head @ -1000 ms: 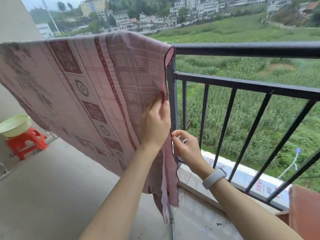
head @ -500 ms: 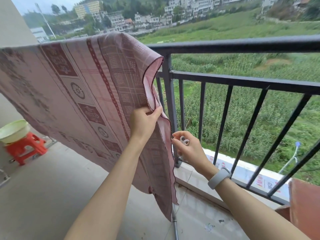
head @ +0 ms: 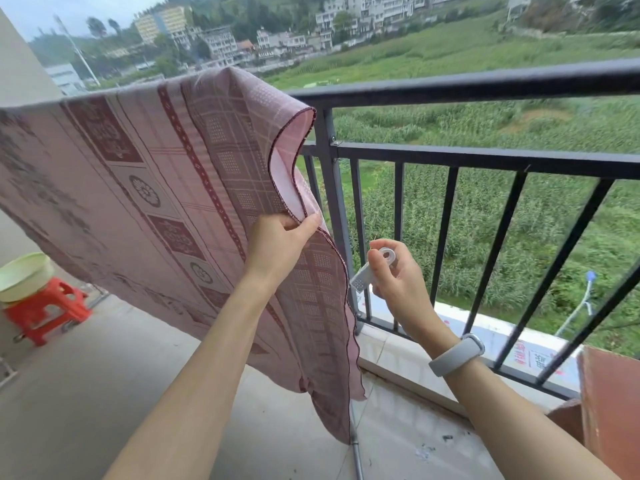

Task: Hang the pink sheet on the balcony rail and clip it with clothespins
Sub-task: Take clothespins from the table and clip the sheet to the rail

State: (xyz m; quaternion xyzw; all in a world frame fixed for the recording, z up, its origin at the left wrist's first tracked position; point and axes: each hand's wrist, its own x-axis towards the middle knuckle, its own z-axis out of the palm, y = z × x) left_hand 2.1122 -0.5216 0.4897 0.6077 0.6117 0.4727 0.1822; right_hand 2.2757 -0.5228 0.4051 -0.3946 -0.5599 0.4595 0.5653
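Note:
The pink patterned sheet [head: 145,188] hangs draped over the black balcony rail [head: 467,83] on the left half of the view. My left hand [head: 280,244] pinches the sheet's right hem and holds it pulled away from the railing, so the pale underside shows. To its right, my right hand [head: 398,275] grips a white clothespin [head: 372,270], which points down and left toward the hem without touching it. A grey band is on my right wrist.
A vertical rail post [head: 334,202] stands just behind the hem. A red plastic stool [head: 45,311] with a pale green basin [head: 22,275] stands at far left. A brown box [head: 609,407] is at lower right. A thin metal pole [head: 356,452] leans below the sheet.
My left hand has pulled the sheet's edge out from the post and gathered it. My right hand has drawn back from the post and the clothespin now shows clearly.

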